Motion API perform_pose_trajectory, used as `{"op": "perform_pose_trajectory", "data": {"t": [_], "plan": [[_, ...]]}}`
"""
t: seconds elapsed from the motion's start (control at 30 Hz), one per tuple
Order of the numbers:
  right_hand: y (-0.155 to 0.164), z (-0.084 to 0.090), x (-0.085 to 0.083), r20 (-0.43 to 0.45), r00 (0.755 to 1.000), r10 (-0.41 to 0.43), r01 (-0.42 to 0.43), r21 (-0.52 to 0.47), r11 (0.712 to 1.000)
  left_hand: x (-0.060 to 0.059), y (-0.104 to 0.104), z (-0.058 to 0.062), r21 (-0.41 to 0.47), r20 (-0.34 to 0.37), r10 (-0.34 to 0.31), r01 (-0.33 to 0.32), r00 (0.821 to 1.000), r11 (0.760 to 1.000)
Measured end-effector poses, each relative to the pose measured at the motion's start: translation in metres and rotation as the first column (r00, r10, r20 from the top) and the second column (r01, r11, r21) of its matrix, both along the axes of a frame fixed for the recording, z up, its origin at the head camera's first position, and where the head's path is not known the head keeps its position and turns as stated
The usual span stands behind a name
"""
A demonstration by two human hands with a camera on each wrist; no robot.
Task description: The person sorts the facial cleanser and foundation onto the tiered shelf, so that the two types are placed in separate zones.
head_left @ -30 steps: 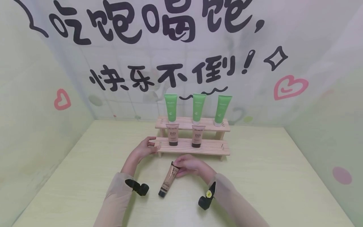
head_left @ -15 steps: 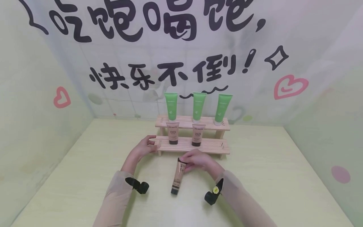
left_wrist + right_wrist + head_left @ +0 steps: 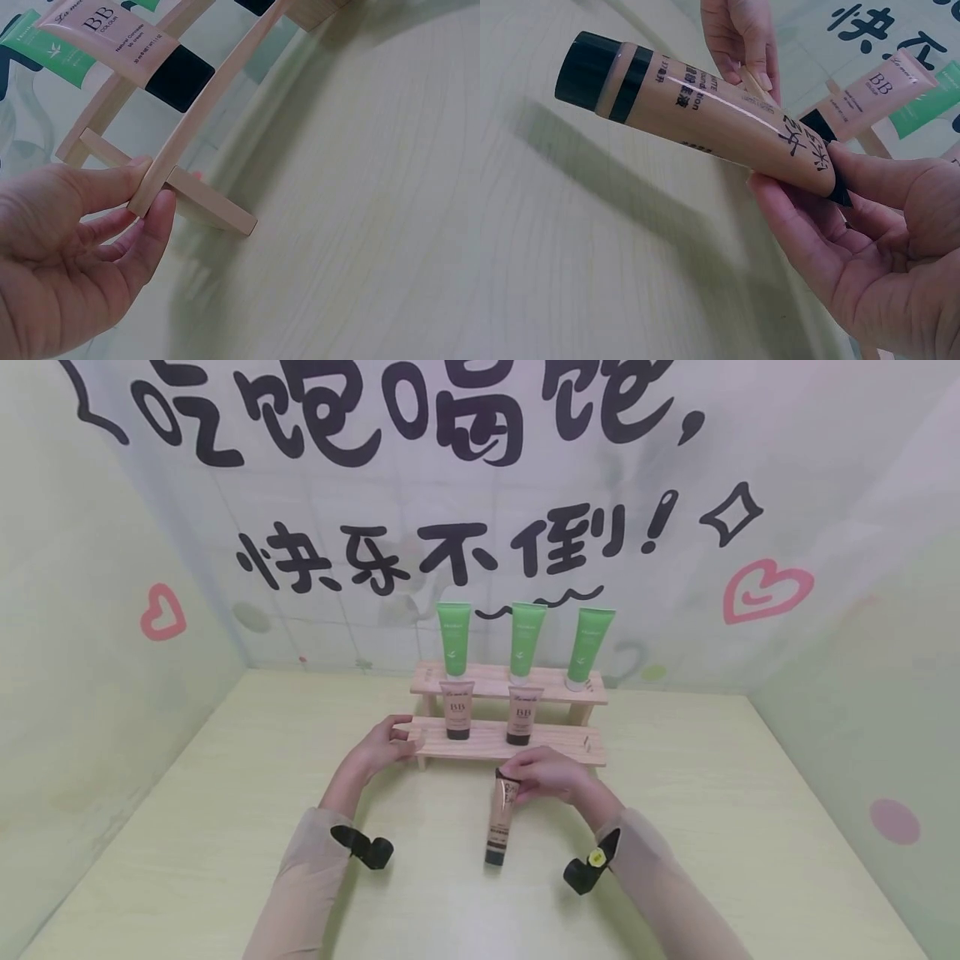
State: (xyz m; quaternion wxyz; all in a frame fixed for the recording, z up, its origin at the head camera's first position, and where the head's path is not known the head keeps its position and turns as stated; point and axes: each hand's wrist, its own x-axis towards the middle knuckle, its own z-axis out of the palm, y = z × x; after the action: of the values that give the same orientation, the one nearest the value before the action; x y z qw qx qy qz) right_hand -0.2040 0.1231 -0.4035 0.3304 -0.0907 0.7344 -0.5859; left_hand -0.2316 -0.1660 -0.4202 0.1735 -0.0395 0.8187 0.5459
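Here, right hand point(image 3: 551, 774): I pinch the crimped flat end of a beige tube point(image 3: 501, 814) between thumb and fingers, just in front of the lower shelf.
Beige tube: it hangs from my grip, dark cap point(image 3: 494, 857) pointing down toward me and close to the table; I cannot tell whether the cap touches the top. In the right wrist view the tube point(image 3: 705, 112) slants across the frame, black lettering along its side.
Left hand point(image 3: 386, 745): my thumb and fingers clasp the left end of the wooden rack point(image 3: 540, 743), on its lower board; the left wrist view shows my fingers point(image 3: 154, 214) curled round the board's tip point(image 3: 146, 191).
Wooden rack: two steps, standing on the table near the back wall.
Lower step: two beige tubes point(image 3: 456, 710) upright, caps down, side by side at the left and middle.
Upper step: three green tubes point(image 3: 525, 642) upright in a row.
Table point(image 3: 712, 810): pale yellow-green, wood-grained.
Wall point(image 3: 225, 527): light, with big black characters and pink hearts.
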Motion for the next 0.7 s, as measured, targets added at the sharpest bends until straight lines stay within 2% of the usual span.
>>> {"op": "perform_pose_trajectory", "data": {"t": [0.17,0.53,0.7], "plan": [[0.014,0.009,-0.001,-0.031,0.999,-0.012,0.013,0.033,0.999,-0.001,0.001,-0.001,0.003,-0.007,0.005,-0.005,1.000,1.000],[0.040,0.023,-0.007,-0.075,0.996,-0.038,0.039,0.015,0.999,-0.001,0.001,-0.001,0.006,-0.007,0.008,-0.008,1.000,1.000],[0.052,0.034,-0.009,-0.112,0.992,-0.054,0.060,0.054,0.997,0.000,0.001,0.000,0.003,-0.013,-0.001,0.001,1.000,1.000]]}}
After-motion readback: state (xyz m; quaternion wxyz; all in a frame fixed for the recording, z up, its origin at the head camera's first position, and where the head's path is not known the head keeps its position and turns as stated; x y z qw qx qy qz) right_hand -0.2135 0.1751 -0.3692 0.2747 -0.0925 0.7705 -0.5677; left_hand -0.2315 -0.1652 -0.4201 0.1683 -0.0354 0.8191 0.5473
